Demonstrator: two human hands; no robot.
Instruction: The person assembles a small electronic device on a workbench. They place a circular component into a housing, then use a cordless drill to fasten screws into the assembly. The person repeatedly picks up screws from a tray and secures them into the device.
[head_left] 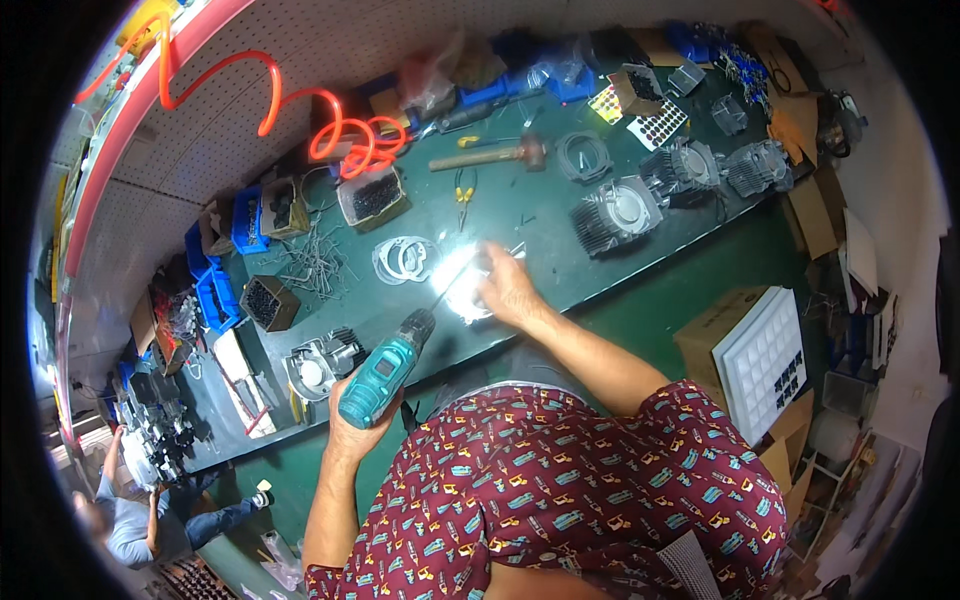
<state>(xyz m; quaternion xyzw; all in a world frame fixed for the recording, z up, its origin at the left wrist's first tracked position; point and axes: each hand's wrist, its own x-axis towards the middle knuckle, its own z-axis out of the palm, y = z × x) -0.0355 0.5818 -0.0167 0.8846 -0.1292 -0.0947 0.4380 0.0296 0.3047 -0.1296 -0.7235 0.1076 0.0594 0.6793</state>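
My left hand is wrapped round the grip of a teal cordless drill. The drill's long thin bit slants up and right toward a pale, glare-lit part on the table. Gripping that part's far right side is my right hand, with fingers bent. Strong light washes out the part's shape, and I cannot tell whether the bit touches it. Flat pale rings lie just left of the glare. Beyond them are yellow-handled pliers. A finned metal housing sits left of the drill.
The green table carries a wooden-handled mallet, a coiled grey cable, finned housings and a screw box. An orange coiled hose hangs at the back. Cartons stand right; another person works at far left.
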